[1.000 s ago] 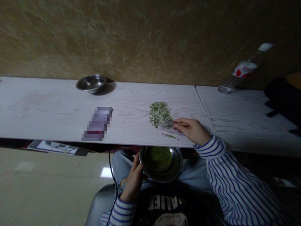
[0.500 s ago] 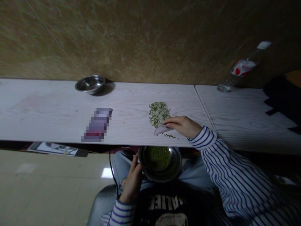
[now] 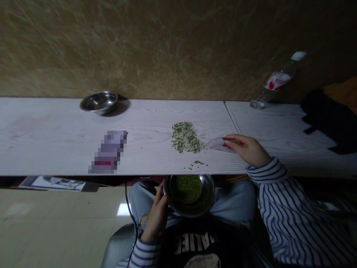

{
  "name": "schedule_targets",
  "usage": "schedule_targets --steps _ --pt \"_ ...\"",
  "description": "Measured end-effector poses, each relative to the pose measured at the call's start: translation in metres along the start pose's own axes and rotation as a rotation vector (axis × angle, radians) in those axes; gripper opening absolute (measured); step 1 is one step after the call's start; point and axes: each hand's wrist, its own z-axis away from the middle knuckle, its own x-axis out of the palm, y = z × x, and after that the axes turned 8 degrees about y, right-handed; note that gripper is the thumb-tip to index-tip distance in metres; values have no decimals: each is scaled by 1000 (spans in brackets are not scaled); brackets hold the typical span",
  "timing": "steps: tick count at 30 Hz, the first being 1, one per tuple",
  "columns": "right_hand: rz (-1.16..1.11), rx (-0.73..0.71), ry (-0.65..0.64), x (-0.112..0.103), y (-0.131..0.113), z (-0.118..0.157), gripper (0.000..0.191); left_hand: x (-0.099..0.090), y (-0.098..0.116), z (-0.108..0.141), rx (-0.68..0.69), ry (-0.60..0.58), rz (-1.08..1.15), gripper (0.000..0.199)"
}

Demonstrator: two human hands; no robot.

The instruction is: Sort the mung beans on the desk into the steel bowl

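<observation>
My left hand grips the rim of a steel bowl above my lap, just below the table's front edge. Green beans, which look like mung beans, lie inside it. On the table, a pile of green beans mixed with white grains is spread out. My right hand pinches a thin, translucent plastic scraper, held low at the right side of the pile. A few loose beans lie between the pile and the edge.
A second steel bowl stands by the wall at the left. A pixelated flat item lies in front of it. To the right are a plastic bottle and a dark object. A black cable hangs beside my left leg.
My right hand has moved right with the scraper, from the pile's near edge to its right side. The pile reaches further toward the lower right. My left hand still holds the bowl.
</observation>
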Motion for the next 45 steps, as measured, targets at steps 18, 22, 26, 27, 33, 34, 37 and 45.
schedule_targets --steps 18,22,26,27,33,34,37,45 --pt "128 -58 -69 -3 10 -8 24 7 0 0 4 -3 1 62" --pt "132 -65 -79 -7 11 -9 27 6 1 1 -2 -24 -13 59" --pt "165 -96 -67 -4 11 -16 26 8 4 3 -13 -29 5 60" --pt "169 -100 -70 -3 11 -18 26 8 4 3 -14 -28 4 60" --pt "97 -58 -168 -6 16 -18 24 7 4 2 -20 -1 -52 64" --pt "81 -49 -182 -8 17 -16 24 7 4 2 -24 3 -62 65" --pt "65 -45 -198 -9 17 -13 24 7 2 1 -29 17 -47 67" --pt "51 -40 -117 -2 8 1 24 9 1 2 -30 -9 -9 67"
